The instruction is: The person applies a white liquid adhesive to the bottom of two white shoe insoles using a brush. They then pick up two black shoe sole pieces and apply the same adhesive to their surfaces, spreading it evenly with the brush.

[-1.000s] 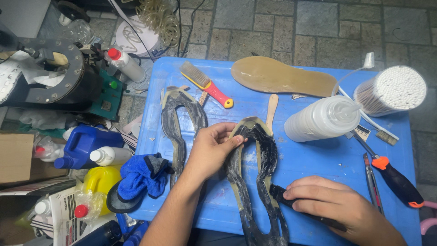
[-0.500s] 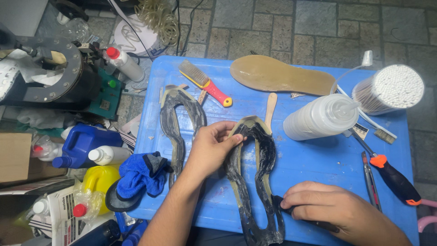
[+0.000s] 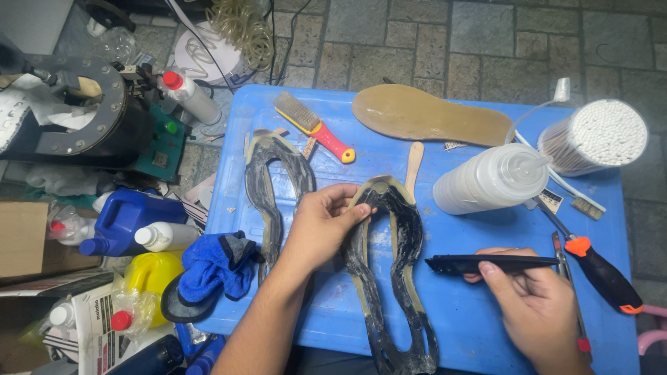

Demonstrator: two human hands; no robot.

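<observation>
Left hand gripping black sole rim; right hand clasping black blade tool.

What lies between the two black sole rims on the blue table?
In the head view, the left hand lies between the far sole rim and the near sole rim, its fingers gripping the near one's top.

Glossy black rubber sole rim, smooth blue plastic table
</observation>
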